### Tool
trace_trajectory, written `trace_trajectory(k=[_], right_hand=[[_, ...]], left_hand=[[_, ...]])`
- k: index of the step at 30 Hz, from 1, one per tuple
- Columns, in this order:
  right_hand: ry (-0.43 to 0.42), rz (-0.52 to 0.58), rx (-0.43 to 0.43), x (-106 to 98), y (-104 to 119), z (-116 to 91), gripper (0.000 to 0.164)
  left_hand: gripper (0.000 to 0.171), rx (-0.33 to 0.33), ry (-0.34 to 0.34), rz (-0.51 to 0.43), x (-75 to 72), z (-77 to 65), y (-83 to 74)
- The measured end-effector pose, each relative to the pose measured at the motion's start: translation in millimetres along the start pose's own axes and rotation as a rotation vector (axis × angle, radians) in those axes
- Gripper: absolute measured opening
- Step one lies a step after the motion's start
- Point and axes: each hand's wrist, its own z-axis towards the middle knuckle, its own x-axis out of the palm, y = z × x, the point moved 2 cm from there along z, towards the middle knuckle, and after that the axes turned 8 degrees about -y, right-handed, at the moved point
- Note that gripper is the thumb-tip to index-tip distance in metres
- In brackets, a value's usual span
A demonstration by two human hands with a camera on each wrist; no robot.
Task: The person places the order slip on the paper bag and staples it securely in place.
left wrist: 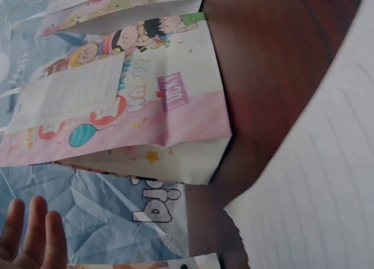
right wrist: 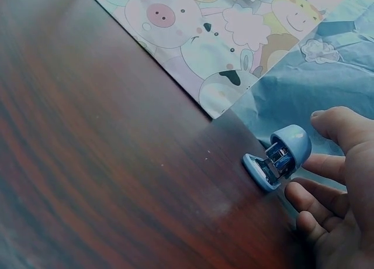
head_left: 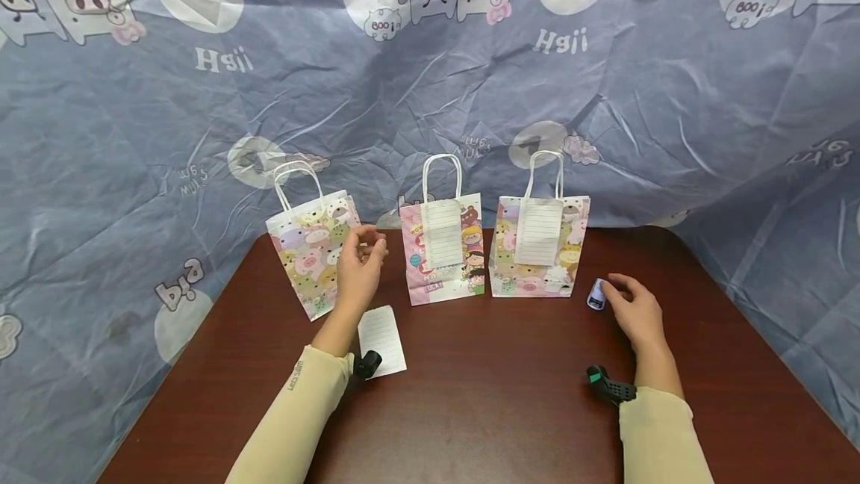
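A small blue mini stapler [head_left: 596, 295] stands on the table at the right, its mouth apart in the right wrist view. My right hand [head_left: 633, 308] is right beside it, thumb and fingers spread loosely around its back. At the left, my left hand [head_left: 359, 264] is raised in front of an animal-print paper bag [head_left: 302, 260], with bent fingers and nothing in them. Below that hand lies a lined paper slip [head_left: 383, 342]. Lined slips are on the front of the pink cartoon bag [head_left: 416, 286] in the middle and the animal-print bag [head_left: 531, 286] at right.
The dark red-brown table [head_left: 497, 394] bears all three bags in a row near its back edge, white handles up. The left one leans sideways. Behind them hangs a blue-grey printed cloth [head_left: 403, 95]. Each wrist wears a black camera strap.
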Motion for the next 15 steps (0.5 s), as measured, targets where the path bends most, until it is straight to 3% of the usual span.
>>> trace_trajectory(k=[9, 15], right_hand=[[0.003, 0.005, -0.005, 1, 0, 1, 0.065], [-0.01, 0.024, 0.015, 2, 0, 0, 0.063]], left_hand=[[0.027, -0.09, 0.159, 0.158, -16.8, -16.2, 18.8], [0.033, -0.153, 0.288, 0.328, -26.2, -26.0, 31.2]])
